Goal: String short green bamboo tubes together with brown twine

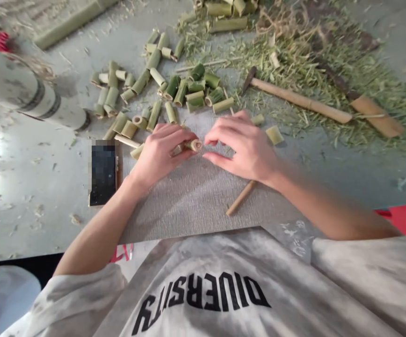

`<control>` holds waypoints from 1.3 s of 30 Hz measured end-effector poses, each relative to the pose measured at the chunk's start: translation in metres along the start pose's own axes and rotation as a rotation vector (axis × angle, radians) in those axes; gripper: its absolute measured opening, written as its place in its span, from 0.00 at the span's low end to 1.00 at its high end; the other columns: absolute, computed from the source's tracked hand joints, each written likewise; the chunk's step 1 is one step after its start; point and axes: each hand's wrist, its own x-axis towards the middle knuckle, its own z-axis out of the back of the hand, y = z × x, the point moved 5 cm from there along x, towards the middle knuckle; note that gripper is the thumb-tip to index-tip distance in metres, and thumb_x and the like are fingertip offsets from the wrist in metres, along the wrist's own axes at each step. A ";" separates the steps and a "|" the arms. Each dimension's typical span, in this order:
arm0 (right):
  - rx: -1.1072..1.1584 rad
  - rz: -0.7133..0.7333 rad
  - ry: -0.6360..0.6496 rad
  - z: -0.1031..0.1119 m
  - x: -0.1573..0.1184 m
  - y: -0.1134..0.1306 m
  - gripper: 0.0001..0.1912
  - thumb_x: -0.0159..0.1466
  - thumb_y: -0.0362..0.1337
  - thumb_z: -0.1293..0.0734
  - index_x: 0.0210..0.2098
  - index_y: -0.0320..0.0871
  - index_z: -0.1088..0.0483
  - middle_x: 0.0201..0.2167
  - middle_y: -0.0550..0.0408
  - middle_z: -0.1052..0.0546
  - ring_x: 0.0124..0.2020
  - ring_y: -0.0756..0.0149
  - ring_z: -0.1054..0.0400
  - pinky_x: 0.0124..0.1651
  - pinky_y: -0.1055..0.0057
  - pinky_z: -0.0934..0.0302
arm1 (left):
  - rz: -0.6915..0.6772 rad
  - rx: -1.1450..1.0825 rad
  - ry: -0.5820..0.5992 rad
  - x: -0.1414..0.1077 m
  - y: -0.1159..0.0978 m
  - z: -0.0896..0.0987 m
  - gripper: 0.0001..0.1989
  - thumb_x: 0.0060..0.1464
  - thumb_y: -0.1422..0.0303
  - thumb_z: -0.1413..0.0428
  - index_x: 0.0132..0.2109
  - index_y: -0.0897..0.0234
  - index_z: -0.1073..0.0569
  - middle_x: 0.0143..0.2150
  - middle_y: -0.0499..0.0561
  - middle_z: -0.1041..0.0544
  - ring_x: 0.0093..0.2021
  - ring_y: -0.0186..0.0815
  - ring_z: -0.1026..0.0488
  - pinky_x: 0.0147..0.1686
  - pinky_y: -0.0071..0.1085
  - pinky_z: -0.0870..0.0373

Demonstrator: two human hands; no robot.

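While the Left Hand [166, 142] Is Gripping a Bamboo Piece [196, 145], the Right Hand [243, 145] Is Hovering Beside It

As the left hand is pinching the slim bamboo piece between thumb and fingers, its cut end is pointing toward the right hand. The piece is sitting above the middle of the grey mat [189, 196], back from the near edge of the tabletop [48, 224]. The right hand is facing that end with thumb and fingers spread apart, a small gap showing between them and the piece.

Nearer the near edge, a thin stick [241, 197] is lying on the mat, its upper end disappearing behind the right forearm. Beside the left forearm, a black rectangular object [103, 173] is resting, its upper left part blurred.

Just beyond the hands, a cluster of short green bamboo pieces [196, 89] is lying loose. Left of it, joined bamboo pieces [112, 89] are forming a small figure.

Toward the right edge, a hammer [301, 100] and a wooden-handled tool [378, 114] are lying among green shavings [360, 93]. Toward the far edge, more bamboo pieces [228, 24] are lying together, while a long bamboo length [73, 25] is slanting near the far left corner.
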 end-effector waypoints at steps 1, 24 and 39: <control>-0.005 0.017 -0.048 0.004 0.000 0.003 0.05 0.77 0.35 0.29 0.50 0.48 0.27 0.43 0.57 0.18 0.44 0.58 0.23 0.55 0.54 0.35 | -0.006 0.004 -0.014 0.000 -0.003 0.002 0.08 0.74 0.61 0.35 0.51 0.61 0.18 0.41 0.50 0.16 0.42 0.39 0.20 0.49 0.38 0.29; -0.319 0.277 -0.084 0.007 0.008 0.019 0.10 0.76 0.26 0.33 0.41 0.47 0.29 0.36 0.57 0.19 0.37 0.63 0.29 0.49 0.59 0.34 | -0.070 0.074 0.102 -0.004 -0.016 -0.004 0.11 0.80 0.63 0.45 0.54 0.62 0.20 0.43 0.54 0.16 0.45 0.42 0.22 0.51 0.41 0.26; 0.313 0.042 -0.179 0.007 -0.001 0.005 0.10 0.73 0.25 0.35 0.40 0.48 0.32 0.33 0.61 0.22 0.32 0.69 0.30 0.42 0.68 0.33 | -0.010 -0.094 0.024 -0.003 -0.020 -0.004 0.14 0.79 0.56 0.42 0.54 0.60 0.18 0.44 0.54 0.15 0.45 0.39 0.19 0.50 0.40 0.25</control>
